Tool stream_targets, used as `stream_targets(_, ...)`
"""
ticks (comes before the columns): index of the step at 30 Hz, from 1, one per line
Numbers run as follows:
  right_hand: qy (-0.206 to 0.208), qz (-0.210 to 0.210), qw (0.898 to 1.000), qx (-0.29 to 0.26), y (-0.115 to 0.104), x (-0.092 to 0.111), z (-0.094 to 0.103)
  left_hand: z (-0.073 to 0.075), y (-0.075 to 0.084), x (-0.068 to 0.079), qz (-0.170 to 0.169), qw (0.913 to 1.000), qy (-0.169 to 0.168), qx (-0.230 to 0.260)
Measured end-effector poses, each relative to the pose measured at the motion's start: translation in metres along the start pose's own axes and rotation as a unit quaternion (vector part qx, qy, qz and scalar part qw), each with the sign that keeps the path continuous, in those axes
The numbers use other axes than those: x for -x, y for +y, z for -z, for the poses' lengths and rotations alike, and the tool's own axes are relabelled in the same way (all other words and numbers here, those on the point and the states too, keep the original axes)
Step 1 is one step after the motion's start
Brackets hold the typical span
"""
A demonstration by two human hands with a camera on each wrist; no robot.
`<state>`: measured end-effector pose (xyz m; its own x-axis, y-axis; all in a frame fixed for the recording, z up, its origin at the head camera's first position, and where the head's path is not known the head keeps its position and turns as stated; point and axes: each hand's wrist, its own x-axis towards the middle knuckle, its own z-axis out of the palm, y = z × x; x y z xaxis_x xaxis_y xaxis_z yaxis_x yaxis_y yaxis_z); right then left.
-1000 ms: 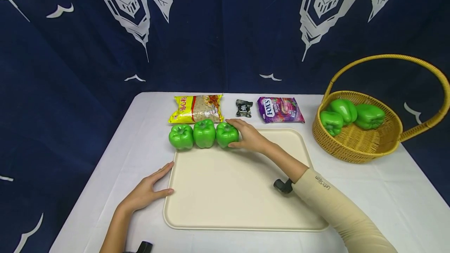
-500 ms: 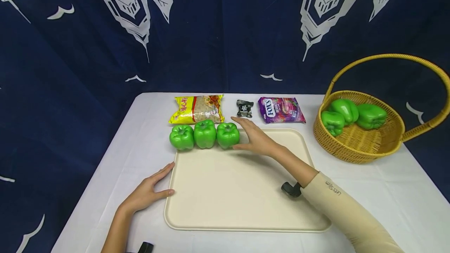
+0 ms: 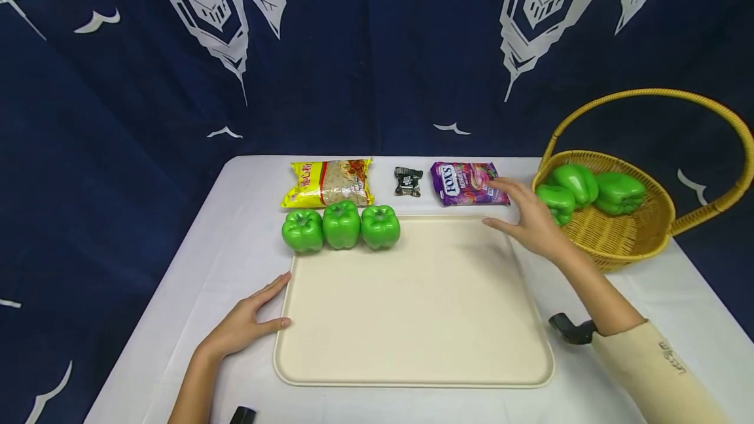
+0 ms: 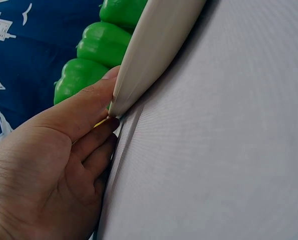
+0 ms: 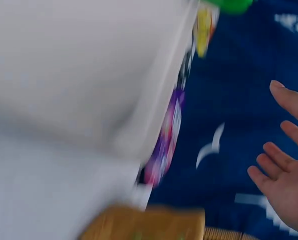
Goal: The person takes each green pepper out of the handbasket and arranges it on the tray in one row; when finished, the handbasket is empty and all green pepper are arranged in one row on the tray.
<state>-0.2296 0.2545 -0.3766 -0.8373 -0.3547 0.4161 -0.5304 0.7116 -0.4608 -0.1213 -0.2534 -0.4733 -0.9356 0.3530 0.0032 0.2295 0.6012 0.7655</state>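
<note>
My left hand (image 3: 246, 324) rests at the left edge of the beige tray (image 3: 412, 319), fingers extended and thumb tip at the rim. In the left wrist view the thumb of the left hand (image 4: 53, 145) touches the tray's rim (image 4: 154, 45). My right hand (image 3: 533, 221) is in the air over the tray's far right corner, fingers spread, holding nothing. Its fingertips overlap the purple Fox's candy bag (image 3: 456, 182) in the head view. Three green bell peppers (image 3: 341, 224) stand in a row along the tray's far left edge. The wicker basket (image 3: 624, 244) beside the right hand holds three more bell peppers (image 3: 618, 194).
Behind the tray on the white tablecloth (image 3: 194, 280) lie a yellow food packet (image 3: 330, 182) and a small black wrapped packet (image 3: 408, 181). The basket's tall arched handle (image 3: 660, 92) rises at the right. A dark blue patterned curtain (image 3: 353, 70) hangs behind the table.
My right hand has let go of the third bell pepper in the row and moved right, towards the basket. The left hand has stayed at the tray's edge.
</note>
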Motion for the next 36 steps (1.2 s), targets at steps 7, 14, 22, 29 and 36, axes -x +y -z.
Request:
stream_targets(7, -0.007, -0.038, 0.999, 0.016, 0.048, 0.021, 0.052, 0.0, 0.002, 0.001, 0.002, 1.0, 0.001, 0.005)
stream_targets(14, -0.088, -0.077, 0.993, 0.013, 0.088, 0.028, 0.077, 0.001, 0.001, 0.002, 0.008, 0.9998, 0.001, 0.017)
stream_targets(22, -0.136, -0.08, 0.987, -0.03, 0.114, 0.03, 0.078, 0.0, 0.001, 0.001, 0.0, 0.9999, 0.002, 0.013)
stream_targets(29, -0.146, -0.078, 0.985, -0.053, 0.122, 0.031, 0.075, 0.0, 0.001, 0.001, 0.005, 0.9998, 0.002, 0.018)
stream_targets(36, -0.126, -0.058, 0.99, -0.032, 0.128, 0.031, 0.072, 0.001, 0.001, 0.001, 0.003, 0.9998, 0.002, 0.02)
